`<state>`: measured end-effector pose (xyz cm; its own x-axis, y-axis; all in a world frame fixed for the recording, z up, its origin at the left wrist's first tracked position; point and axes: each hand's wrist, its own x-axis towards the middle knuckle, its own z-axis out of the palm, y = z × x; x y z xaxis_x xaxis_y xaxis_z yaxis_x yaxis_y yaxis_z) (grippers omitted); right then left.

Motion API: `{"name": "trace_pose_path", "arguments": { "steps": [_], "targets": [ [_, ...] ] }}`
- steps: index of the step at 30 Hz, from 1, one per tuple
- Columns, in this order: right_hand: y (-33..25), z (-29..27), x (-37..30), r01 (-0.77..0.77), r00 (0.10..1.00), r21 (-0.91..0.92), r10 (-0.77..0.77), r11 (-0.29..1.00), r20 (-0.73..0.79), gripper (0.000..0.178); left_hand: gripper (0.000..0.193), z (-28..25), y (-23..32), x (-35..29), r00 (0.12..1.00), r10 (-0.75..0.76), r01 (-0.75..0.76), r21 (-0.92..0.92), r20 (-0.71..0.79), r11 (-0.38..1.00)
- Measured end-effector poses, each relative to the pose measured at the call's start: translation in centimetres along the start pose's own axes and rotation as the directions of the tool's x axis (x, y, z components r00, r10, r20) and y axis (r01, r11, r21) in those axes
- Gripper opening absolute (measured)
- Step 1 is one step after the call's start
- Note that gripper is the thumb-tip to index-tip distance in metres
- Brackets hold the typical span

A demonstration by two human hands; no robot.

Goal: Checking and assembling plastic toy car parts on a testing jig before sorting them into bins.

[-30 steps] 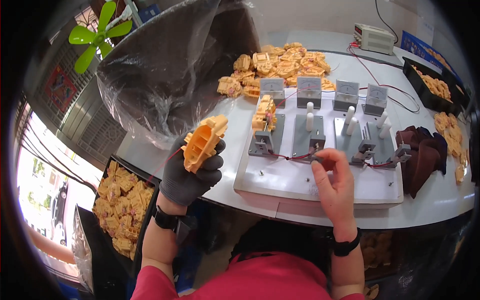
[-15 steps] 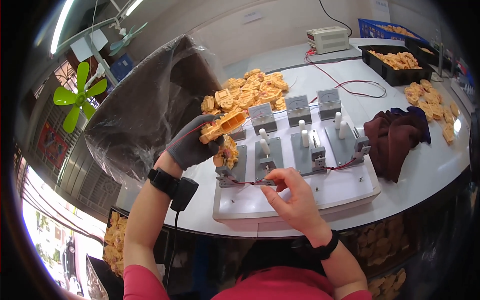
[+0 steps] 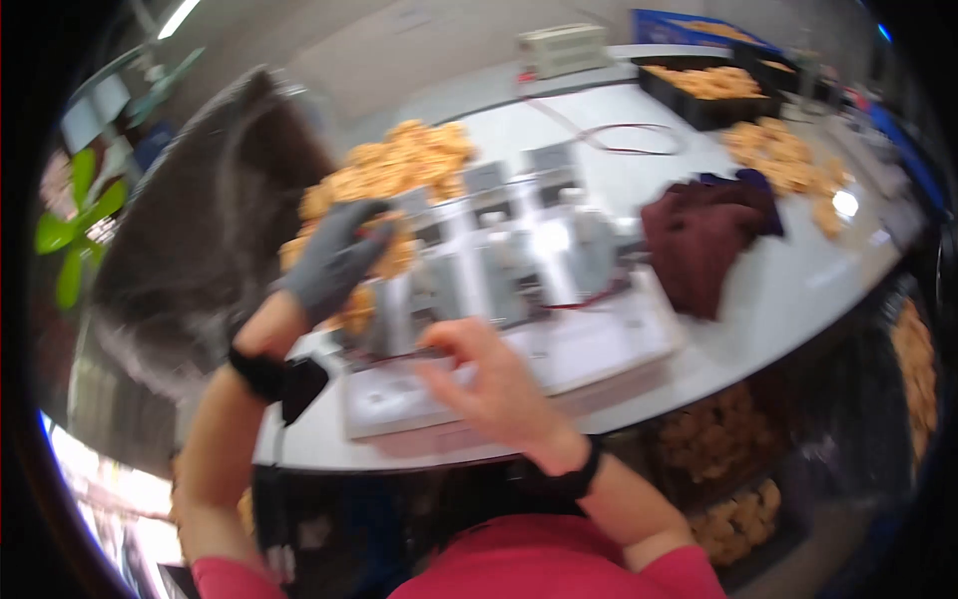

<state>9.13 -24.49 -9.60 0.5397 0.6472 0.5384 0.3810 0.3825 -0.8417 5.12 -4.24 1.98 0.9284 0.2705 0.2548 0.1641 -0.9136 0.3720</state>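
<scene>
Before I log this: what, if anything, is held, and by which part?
Left hand: apparently a yellow plastic piece, the gripped part blurred. Right hand: at the white-based fixture; any hold cannot be told.

Meters (image 3: 486,178): faces blurred, scales unreadable, at the far side of the white board (image 3: 599,339)
Power supply (image 3: 562,52): front panel too blurred to read, at the far end of the table (image 3: 778,275)
Blue crate (image 3: 654,28): nothing legible, far right

Motion blur softens the whole view. A tube light (image 3: 180,18) glows at upper left, the lower left burns out white, glare spots the worktop (image 3: 788,272), and fisheye edges curve into black.
</scene>
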Motion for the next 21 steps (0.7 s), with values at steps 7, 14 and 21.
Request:
{"name": "trace_pose_path", "arguments": {
  "steps": [7, 14, 21],
  "targets": [
    [-0.1, 3.1, 0.3, 0.062, 0.994, 0.141, -0.073, 0.988, 0.075, 0.022, 0.030, -2.5, -7.8, -2.1, 0.994, -0.022, -0.010, -0.283, -0.110, 0.959],
    [1.1, 1.2, -0.2, 0.056, 0.997, 0.089, -0.051, 0.994, -0.058, 0.022, 0.038, 0.3, -3.5, -0.6, 0.980, 0.083, -0.038, -0.241, 0.179, 0.970],
    [1.5, 1.6, 0.2, 0.103, 0.994, 0.098, -0.098, 0.990, -0.052, 0.021, 0.058, -1.2, -3.7, -0.6, 0.948, 0.181, -0.140, -0.168, 0.261, 0.976]
  ]
}}
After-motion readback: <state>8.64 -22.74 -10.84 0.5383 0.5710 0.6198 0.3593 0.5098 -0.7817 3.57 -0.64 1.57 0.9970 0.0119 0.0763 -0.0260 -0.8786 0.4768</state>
